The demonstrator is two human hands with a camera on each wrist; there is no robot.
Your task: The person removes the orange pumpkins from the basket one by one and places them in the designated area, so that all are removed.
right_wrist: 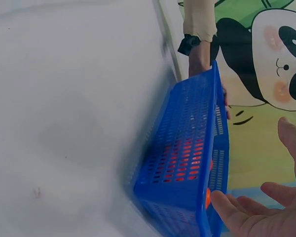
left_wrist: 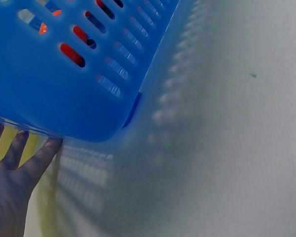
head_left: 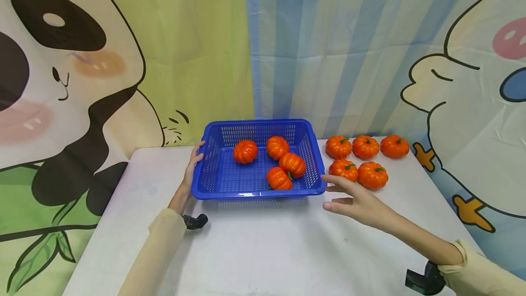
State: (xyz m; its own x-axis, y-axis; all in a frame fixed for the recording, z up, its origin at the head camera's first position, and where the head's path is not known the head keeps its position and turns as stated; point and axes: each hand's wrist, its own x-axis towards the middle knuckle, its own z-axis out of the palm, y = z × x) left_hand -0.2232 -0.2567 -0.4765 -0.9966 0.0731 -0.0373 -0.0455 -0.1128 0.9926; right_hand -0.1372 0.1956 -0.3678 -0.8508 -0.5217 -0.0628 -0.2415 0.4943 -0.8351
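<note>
A white worktop (head_left: 263,245) stands before cartoon panda curtains. Nearest, the right hand (head_left: 357,202) hovers open, fingers (head_left: 334,180) spread, just off the right near corner of the blue perforated plastic basket (head_left: 218,175) that sits mid-worktop toward the far edge. The left hand (head_left: 192,164) rests straight fingers against the basket's left wall, gripping nothing. The basket looks light, stiff and a little slick, best taken by its rolled rim on both short sides. Four orange toy pumpkins (head_left: 245,151) inside may roll. Five more pumpkins (head_left: 365,146) sit near the far right edge.
</note>
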